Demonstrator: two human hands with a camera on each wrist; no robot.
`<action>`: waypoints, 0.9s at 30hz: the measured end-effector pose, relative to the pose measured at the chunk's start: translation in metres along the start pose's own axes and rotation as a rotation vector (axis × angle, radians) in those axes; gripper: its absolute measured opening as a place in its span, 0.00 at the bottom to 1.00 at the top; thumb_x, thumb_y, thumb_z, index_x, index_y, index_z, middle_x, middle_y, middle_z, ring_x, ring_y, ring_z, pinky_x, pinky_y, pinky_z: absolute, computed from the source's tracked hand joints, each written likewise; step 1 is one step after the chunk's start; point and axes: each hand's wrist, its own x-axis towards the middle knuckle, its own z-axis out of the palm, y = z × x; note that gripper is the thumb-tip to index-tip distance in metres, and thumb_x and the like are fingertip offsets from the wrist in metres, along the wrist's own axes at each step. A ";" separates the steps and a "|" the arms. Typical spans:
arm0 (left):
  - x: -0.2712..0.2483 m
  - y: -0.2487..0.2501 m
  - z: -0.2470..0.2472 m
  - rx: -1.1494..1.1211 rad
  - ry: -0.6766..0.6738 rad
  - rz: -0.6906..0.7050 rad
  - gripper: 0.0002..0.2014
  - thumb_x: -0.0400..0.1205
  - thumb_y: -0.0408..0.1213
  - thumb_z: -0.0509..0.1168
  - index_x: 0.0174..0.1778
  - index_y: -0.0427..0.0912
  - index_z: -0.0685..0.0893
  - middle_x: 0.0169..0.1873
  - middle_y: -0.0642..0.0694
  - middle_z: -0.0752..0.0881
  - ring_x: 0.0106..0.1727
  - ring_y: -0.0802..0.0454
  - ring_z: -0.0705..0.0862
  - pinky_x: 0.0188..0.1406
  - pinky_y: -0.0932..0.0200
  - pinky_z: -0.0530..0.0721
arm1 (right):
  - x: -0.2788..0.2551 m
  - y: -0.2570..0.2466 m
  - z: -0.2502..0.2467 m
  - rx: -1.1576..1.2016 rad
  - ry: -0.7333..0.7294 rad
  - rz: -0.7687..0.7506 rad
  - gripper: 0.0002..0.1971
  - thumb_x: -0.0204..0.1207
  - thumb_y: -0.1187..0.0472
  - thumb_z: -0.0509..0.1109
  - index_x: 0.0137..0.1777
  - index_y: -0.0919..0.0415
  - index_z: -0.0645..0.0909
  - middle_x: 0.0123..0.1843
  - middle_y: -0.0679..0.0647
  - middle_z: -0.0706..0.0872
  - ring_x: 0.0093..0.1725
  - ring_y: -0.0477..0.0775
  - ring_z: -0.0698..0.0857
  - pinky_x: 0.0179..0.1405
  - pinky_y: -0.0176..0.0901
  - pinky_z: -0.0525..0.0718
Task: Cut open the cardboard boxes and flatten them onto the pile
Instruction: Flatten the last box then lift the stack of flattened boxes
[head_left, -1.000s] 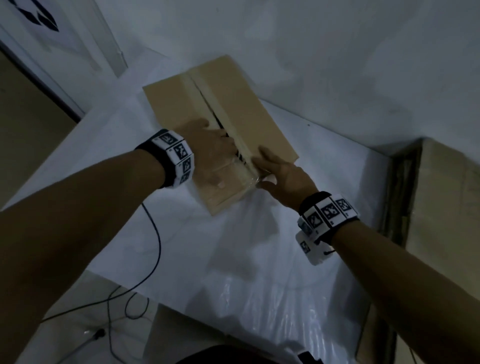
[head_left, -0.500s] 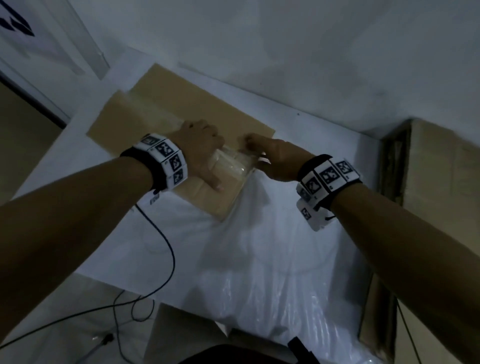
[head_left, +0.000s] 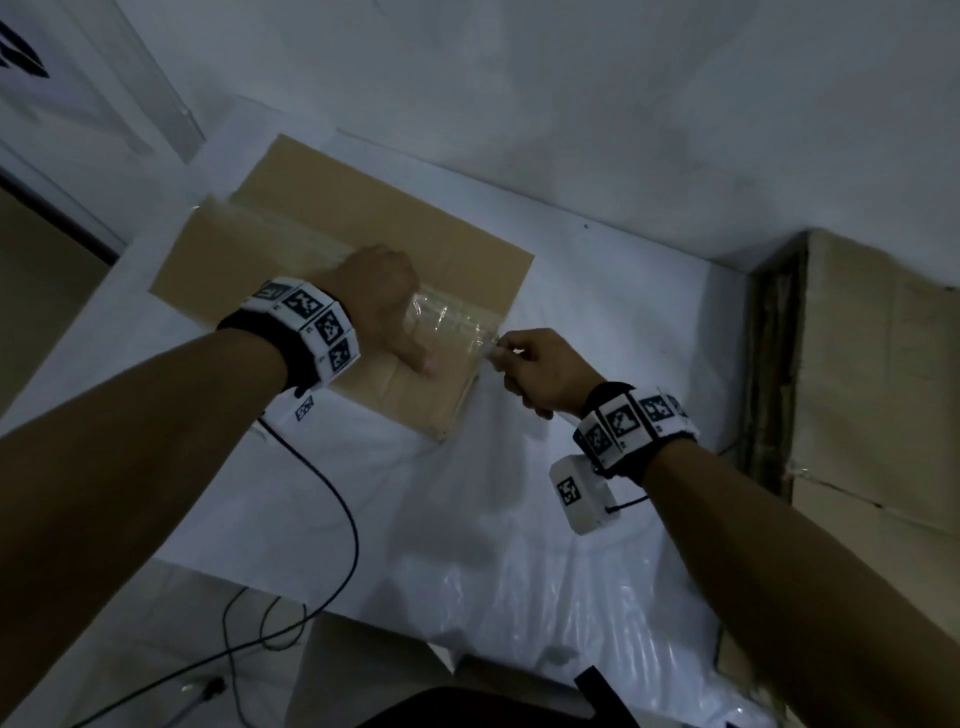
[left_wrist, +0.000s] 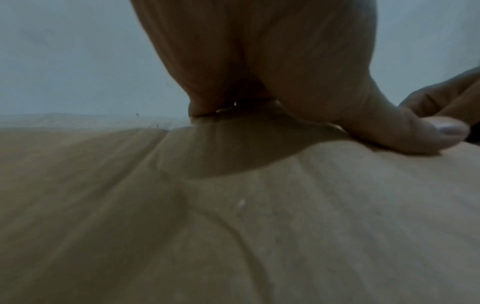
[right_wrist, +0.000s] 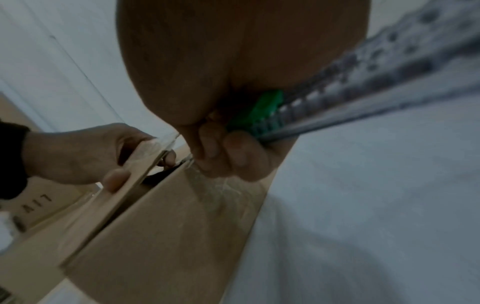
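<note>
A brown cardboard box (head_left: 395, 228) lies on the white table (head_left: 597, 291), with clear tape (head_left: 452, 317) along its top seam and down the near right end. My left hand (head_left: 384, 296) grips the near top flap (right_wrist: 135, 164) at the seam, with the thumb (left_wrist: 415, 133) flat on the cardboard. My right hand (head_left: 535, 364) grips a utility knife (right_wrist: 337, 86) with a grey metal body and a green slider (right_wrist: 262, 111). Its tip is at the taped top edge of the box's right end (right_wrist: 192, 162); the blade itself is hidden.
A stack of flattened cardboard (head_left: 872, 389) stands against the wall on the right. Wrinkled clear plastic sheet (head_left: 519, 597) covers the table's near part. A black cable (head_left: 332, 499) runs from my left wrist over the table's near edge. The wall is close behind the box.
The box has turned, so its taped end now faces my right hand. My right hand left the box top and now holds the knife at that end. My left hand stayed on the flap.
</note>
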 end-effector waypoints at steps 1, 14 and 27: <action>0.001 -0.001 0.000 0.015 -0.002 0.007 0.56 0.45 0.83 0.58 0.52 0.35 0.84 0.53 0.41 0.80 0.54 0.44 0.76 0.60 0.47 0.77 | -0.001 0.002 0.003 0.011 0.008 0.005 0.17 0.85 0.49 0.62 0.39 0.60 0.77 0.25 0.55 0.75 0.21 0.54 0.70 0.18 0.41 0.72; 0.011 -0.002 -0.002 -0.141 0.277 0.107 0.21 0.77 0.37 0.67 0.66 0.35 0.83 0.62 0.30 0.81 0.58 0.33 0.81 0.55 0.37 0.82 | 0.004 -0.002 0.005 -0.246 0.333 -0.107 0.37 0.74 0.35 0.69 0.79 0.53 0.67 0.52 0.57 0.87 0.52 0.56 0.85 0.49 0.46 0.83; 0.063 -0.007 -0.017 0.372 0.047 0.190 0.52 0.72 0.68 0.62 0.84 0.45 0.47 0.83 0.36 0.50 0.81 0.34 0.55 0.77 0.37 0.63 | 0.001 0.007 0.006 -0.614 0.338 -0.118 0.37 0.82 0.36 0.56 0.83 0.60 0.59 0.61 0.61 0.86 0.59 0.62 0.83 0.48 0.47 0.77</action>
